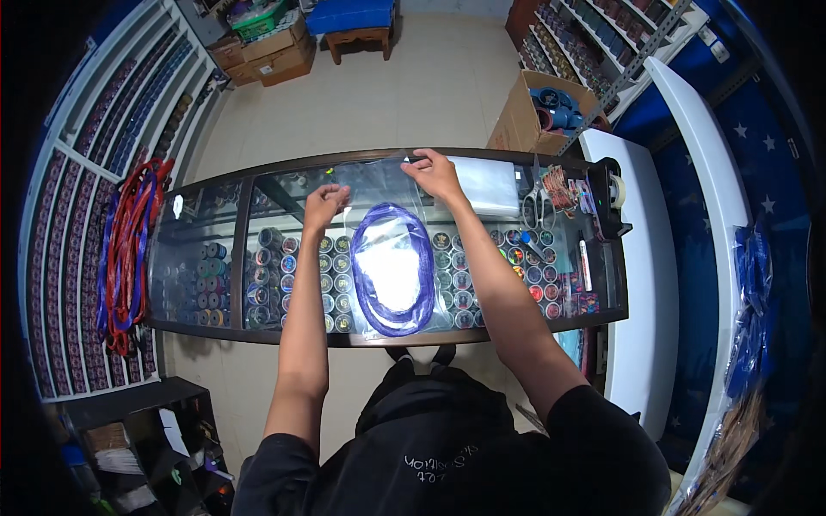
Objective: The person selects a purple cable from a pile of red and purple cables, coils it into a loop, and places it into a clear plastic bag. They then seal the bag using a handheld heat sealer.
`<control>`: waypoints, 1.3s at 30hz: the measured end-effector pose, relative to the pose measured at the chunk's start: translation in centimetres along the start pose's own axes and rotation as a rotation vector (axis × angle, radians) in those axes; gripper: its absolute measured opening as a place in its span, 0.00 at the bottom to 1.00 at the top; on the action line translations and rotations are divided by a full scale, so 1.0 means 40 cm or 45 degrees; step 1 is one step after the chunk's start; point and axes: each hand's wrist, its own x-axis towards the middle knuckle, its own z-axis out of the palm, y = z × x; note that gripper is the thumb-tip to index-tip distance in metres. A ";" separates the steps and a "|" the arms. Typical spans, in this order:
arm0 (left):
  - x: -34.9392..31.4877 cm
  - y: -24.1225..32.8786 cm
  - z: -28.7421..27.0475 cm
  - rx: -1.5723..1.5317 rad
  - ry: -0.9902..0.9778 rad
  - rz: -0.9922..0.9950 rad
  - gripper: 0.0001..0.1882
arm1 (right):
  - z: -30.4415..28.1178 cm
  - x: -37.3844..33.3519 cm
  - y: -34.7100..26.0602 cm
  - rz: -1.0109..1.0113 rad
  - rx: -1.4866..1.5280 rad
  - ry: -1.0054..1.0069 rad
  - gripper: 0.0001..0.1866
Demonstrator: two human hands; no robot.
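Observation:
A clear plastic bag (384, 182) lies on the glass counter (292, 194), its open-looking upper end toward the far edge. Inside it is a looped bundle of purple cord (361, 288), coiled into an oval, with bright glare in the middle. My right hand (434, 176) has its fingertips closed on the bag's upper right corner. At the bag's upper left edge is my left hand (324, 206), its fingers and thumb apart; any contact with the film is hard to make out.
Scissors (538, 206), a stack of clear bags (483, 185), a tape dispenser (609, 198) and a marker (585, 265) lie on the counter's right side. Round containers (335, 284) show under the glass. Red and purple cords (129, 249) hang at the left shelves.

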 end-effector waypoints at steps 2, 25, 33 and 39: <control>0.032 0.012 0.005 -0.006 -0.024 -0.020 0.18 | 0.019 0.036 0.019 0.092 0.115 -0.076 0.27; 0.099 0.047 -0.054 -0.100 -0.193 -0.036 0.11 | 0.005 0.149 0.025 0.266 0.429 -0.393 0.09; 0.109 0.020 -0.061 -0.169 -0.220 0.053 0.14 | 0.009 0.154 0.036 0.139 0.238 -0.356 0.07; 0.087 0.049 -0.033 -0.126 -0.059 -0.008 0.14 | 0.014 0.153 0.020 0.229 0.238 -0.332 0.08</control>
